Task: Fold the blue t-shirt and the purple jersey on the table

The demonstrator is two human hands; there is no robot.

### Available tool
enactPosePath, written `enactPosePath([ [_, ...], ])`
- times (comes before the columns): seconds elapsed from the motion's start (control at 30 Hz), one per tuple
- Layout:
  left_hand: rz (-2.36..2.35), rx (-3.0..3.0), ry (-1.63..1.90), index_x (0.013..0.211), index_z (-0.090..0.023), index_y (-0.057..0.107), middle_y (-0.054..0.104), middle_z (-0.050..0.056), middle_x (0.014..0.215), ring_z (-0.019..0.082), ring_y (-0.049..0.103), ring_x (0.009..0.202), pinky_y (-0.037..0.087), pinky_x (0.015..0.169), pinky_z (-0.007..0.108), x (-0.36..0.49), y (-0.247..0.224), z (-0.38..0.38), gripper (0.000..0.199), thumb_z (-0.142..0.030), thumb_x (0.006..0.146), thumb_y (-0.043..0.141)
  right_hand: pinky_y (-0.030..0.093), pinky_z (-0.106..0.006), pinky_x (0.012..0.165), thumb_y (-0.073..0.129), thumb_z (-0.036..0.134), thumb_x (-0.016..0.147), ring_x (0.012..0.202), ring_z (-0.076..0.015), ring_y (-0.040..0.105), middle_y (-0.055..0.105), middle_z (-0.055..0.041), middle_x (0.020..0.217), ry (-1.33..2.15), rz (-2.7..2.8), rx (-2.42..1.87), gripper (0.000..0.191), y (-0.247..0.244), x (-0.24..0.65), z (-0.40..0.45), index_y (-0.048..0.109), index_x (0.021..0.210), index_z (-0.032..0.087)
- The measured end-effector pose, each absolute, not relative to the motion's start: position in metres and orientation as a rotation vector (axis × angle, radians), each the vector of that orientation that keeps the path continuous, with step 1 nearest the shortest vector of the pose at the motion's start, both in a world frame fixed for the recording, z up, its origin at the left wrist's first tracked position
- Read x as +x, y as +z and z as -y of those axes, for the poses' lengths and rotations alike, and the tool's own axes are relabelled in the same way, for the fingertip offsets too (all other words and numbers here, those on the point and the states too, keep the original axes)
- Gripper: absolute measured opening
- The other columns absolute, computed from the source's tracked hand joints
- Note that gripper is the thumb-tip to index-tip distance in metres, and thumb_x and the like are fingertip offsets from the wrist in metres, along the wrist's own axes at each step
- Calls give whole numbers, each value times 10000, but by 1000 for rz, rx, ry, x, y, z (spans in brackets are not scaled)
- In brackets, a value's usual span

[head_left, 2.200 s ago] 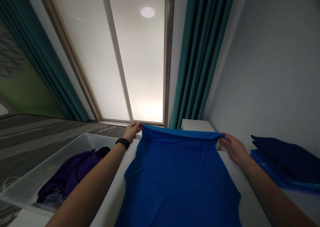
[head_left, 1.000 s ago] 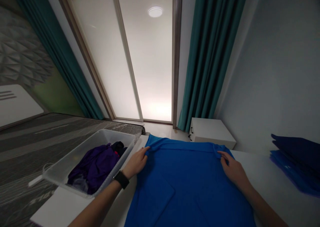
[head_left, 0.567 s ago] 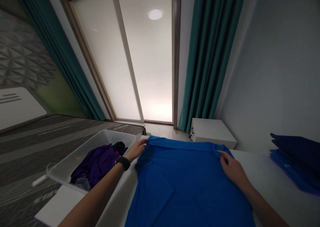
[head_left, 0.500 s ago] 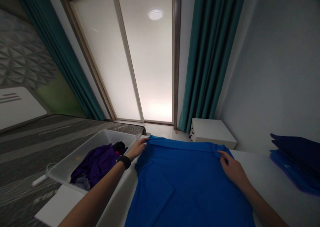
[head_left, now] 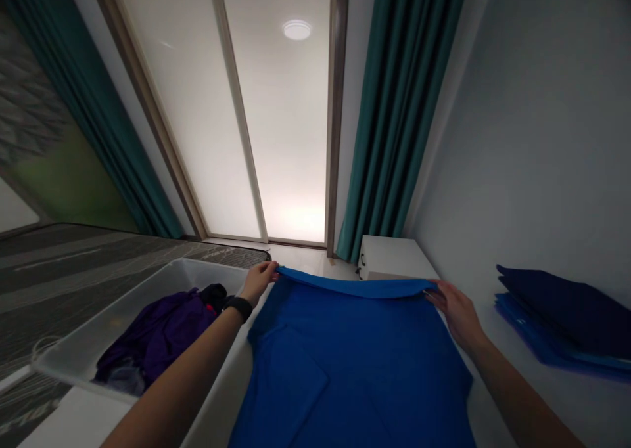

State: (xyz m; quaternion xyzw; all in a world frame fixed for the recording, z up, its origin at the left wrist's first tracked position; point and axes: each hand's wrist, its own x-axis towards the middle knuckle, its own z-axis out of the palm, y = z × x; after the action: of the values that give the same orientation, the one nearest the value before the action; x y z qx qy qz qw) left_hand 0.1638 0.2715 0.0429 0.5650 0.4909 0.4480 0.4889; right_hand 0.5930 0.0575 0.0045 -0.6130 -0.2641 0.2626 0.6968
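A bright blue shirt (head_left: 345, 369) lies flat on a white table (head_left: 537, 395), with a patch pocket (head_left: 290, 385) showing near its left side. My left hand (head_left: 259, 282), with a black band on the wrist, pinches the far left corner of the shirt. My right hand (head_left: 456, 313) pinches the far right corner. Between my hands, the far edge is raised off the table and sags slightly. The shirt's near end runs out of the bottom of the view.
A clear plastic bin (head_left: 73, 353) of purple clothes (head_left: 158, 333) stands left of the shirt, beside a grey bed (head_left: 98, 244). A stack of folded navy and blue clothes (head_left: 557, 323) sits at the right. A white nightstand (head_left: 394, 259) stands beyond the table.
My hands have lifted the shirt's far edge and drawn it taut, moving slightly apart. The camera view has tilted, shifting the bin and room.
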Motion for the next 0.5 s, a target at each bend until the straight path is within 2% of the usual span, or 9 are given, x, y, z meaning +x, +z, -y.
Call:
enactPosePath([
  [0.13,-1161,1209,1160,815,-115,622,640,12,604,142,655,598,575,675,289,174,63,-290,134,-232,767,665,577,-360,844,623,318,753,910,-215,694,721,-63,918,613,500,-1266,185,30,615,-65,647,889,195],
  [0.27,-1136,1090,1198,814,-120,588,645,19,637,134,659,598,575,660,276,178,78,-301,93,-140,763,663,583,-365,841,653,320,744,903,-219,698,721,-61,907,616,522,-1232,176,49,624,-69,636,869,198],
  [0.5,-1146,1057,1187,783,-123,578,667,52,687,157,669,653,565,662,284,181,82,-305,104,-163,755,670,604,-341,750,669,340,734,763,-183,698,707,-35,872,608,478,-1312,182,56,620,-74,618,845,204],
])
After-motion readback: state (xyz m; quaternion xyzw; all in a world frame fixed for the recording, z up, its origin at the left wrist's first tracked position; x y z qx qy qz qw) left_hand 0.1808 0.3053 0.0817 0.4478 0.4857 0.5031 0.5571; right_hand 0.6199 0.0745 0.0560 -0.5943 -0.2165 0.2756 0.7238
